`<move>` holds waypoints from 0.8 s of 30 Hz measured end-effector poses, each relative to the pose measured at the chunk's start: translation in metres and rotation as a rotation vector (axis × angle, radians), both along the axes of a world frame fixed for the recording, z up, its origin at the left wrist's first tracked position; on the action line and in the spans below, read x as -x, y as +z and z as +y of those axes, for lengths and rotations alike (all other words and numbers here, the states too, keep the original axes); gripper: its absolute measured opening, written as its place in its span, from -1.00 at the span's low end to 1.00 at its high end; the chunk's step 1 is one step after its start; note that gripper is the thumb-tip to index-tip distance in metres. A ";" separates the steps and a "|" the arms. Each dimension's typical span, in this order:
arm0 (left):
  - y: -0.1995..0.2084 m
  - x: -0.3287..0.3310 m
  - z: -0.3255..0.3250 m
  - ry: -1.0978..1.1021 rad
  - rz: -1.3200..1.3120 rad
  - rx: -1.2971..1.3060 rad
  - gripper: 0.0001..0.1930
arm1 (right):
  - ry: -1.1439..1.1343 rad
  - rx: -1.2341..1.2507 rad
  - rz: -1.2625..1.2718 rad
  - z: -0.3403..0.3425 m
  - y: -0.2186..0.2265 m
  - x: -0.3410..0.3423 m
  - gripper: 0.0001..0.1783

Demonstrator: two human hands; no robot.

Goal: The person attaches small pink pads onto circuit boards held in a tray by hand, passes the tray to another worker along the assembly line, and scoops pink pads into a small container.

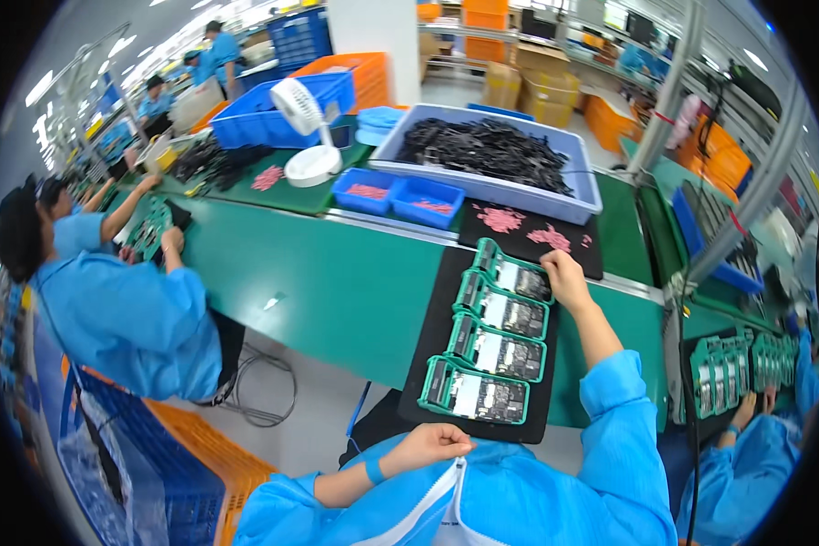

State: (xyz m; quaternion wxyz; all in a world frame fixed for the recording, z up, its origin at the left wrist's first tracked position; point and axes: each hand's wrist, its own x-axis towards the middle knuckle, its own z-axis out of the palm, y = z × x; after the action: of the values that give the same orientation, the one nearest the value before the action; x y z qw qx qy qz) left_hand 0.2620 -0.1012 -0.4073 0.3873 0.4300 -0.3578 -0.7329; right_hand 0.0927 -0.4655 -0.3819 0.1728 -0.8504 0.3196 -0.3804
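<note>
Four-sided green frames [476,396], several in a row, lie on a black mat [428,359], each holding a circuit board with a silver part. My right hand [569,278] is at the far end of the row, beside the farthest frame [523,280], its fingers pinched. Just beyond it lie small pink pieces [549,238] and a second pink heap [500,218] on a dark mat. Close to my body, before the nearest frame, my left hand [437,446] has thumb and fingertips pressed together. Whatever either pinch holds is too small to make out.
Behind the mats stands a large grey-blue bin [573,209] of black parts. Two small blue trays [364,202] with pink pieces and a white fan [314,166] are left of it. A co-worker [127,309] sits left; another person's hands [746,409] work at right.
</note>
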 end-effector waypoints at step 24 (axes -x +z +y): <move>0.250 -0.109 -0.033 -0.095 -0.984 0.873 -0.92 | 0.046 0.192 0.515 0.010 0.019 0.000 -0.88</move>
State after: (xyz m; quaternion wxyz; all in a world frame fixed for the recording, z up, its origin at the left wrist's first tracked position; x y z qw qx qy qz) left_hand 0.3709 -0.1344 -0.1574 0.2846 0.5022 -0.7759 -0.2545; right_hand 0.0924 -0.4553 -0.3633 0.0131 -0.9386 0.2963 -0.1763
